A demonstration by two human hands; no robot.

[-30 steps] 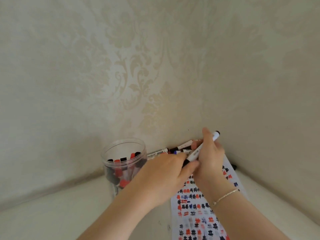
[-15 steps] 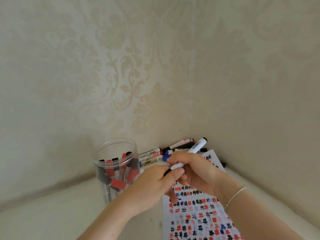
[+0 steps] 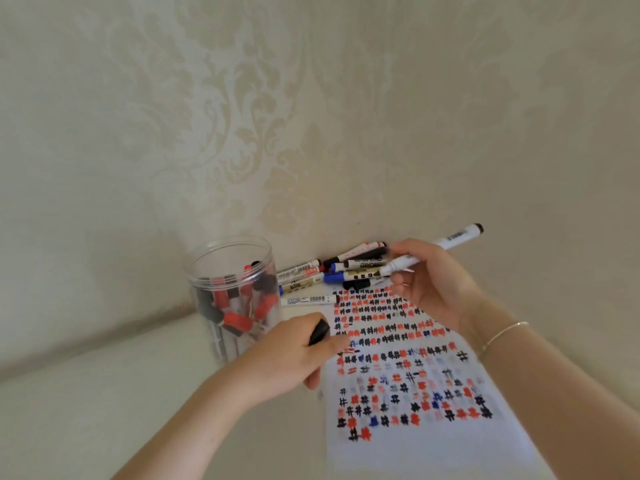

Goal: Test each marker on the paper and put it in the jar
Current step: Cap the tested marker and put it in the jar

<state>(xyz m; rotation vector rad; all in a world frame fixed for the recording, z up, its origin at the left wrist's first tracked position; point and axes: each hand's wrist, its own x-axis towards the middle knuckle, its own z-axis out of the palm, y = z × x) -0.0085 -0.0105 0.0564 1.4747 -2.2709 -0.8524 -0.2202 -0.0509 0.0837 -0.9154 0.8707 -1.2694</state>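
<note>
Markers fill the jar (image 3: 232, 299) roughly halfway, a jumble of red and black caps showing through its clear wall, so a good share of the job looks done — yet a loose pile of markers (image 3: 332, 275) lies just beside the jar, against the wall, and those seem to be what is left. The paper (image 3: 426, 441) lies on the far side of that pile from the jar and runs toward the viewer; rows of small red, black and blue hash marks cover its upper part, with bare white below them, which fits many tests made and room for more. The marker in hand (image 3: 433, 249) is uncapped and held above the top edge of the paper, well apart from the jar: a white barrel with dark print, a black end cap pointing up and away, and a pale tip pointing back toward the jar, its colour too small to tell. The right hand (image 3: 429, 285) grips this marker with fingers curled round the barrel near the tip end, and it has a thin bracelet (image 3: 504, 334) at the wrist. The left hand (image 3: 294, 355) sits between the jar and the paper, its fingers closed on a black cap (image 3: 319, 331), its fingertips touching the paper's near edge. Judging by this, the current marker is about to be tried on the paper — its test mark, recapping and drop into the jar are all still to come.
</note>
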